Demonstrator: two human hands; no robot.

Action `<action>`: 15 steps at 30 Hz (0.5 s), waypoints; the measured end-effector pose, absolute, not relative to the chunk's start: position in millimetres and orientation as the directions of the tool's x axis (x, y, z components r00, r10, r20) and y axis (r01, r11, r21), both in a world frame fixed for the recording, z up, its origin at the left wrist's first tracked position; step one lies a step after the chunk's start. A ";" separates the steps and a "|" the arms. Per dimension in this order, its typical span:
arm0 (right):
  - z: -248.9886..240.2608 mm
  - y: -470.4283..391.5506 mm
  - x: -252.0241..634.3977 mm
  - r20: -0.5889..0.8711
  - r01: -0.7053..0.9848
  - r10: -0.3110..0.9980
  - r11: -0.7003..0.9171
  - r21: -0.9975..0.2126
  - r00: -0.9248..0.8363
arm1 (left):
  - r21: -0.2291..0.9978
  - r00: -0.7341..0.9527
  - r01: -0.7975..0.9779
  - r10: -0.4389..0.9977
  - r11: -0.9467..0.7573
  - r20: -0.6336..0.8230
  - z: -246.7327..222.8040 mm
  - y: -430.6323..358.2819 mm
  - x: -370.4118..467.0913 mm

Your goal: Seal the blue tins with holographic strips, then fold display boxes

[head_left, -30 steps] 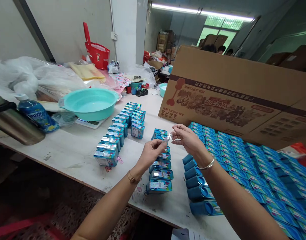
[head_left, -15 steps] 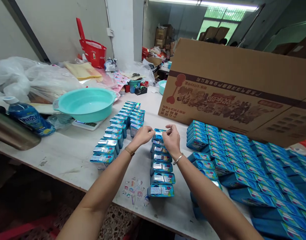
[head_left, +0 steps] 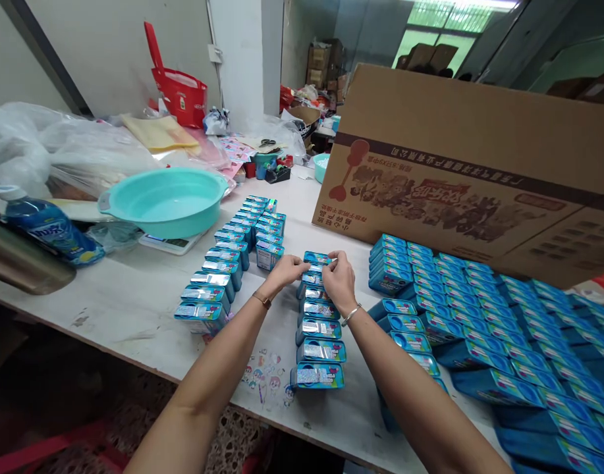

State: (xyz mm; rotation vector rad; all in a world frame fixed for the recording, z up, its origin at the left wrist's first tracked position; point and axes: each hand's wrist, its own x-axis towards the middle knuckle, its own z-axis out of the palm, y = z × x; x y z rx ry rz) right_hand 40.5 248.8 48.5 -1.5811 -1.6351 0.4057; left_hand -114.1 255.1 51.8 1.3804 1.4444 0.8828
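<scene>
Both hands meet over the far end of the middle row of small blue tins [head_left: 319,329], which stand upright with shiny strips along their tops. My left hand [head_left: 288,271] pinches at the left edge of the row, thumb and finger together. Opposite it, my right hand [head_left: 339,282] has its fingertips closed at the right edge. Whatever lies between the fingertips is too small or clear to make out. Just beyond the fingers shows the farthest tin [head_left: 317,257] of this row. Clear sheets with cartoon stickers [head_left: 267,378] lie at the table's front edge.
Left of the hands stand more tins [head_left: 210,293] in two rows; many others [head_left: 479,316] fill the right side. A large cardboard box [head_left: 430,178] stands behind them. At left are a turquoise basin [head_left: 168,204] on a white scale [head_left: 168,245], a blue bottle [head_left: 49,227] and a metal flask [head_left: 29,257].
Both hands have come down closer to the tins and a little nearer to me, uncovering the farthest tin. My right hand's raised fingers have closed in. The view has shifted slightly.
</scene>
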 end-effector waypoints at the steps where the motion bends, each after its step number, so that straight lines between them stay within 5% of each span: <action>1: 48.3 248.8 40.2 0.324 0.689 0.941 0.170 -0.704 0.098 | 0.949 0.055 0.278 0.984 0.147 -0.169 49.2 254.3 -113.7; 15: 51.1 249.7 38.5 0.297 0.670 0.949 0.152 -0.726 0.106 | 0.890 0.108 -0.194 0.911 0.412 -0.398 21.3 246.7 -109.3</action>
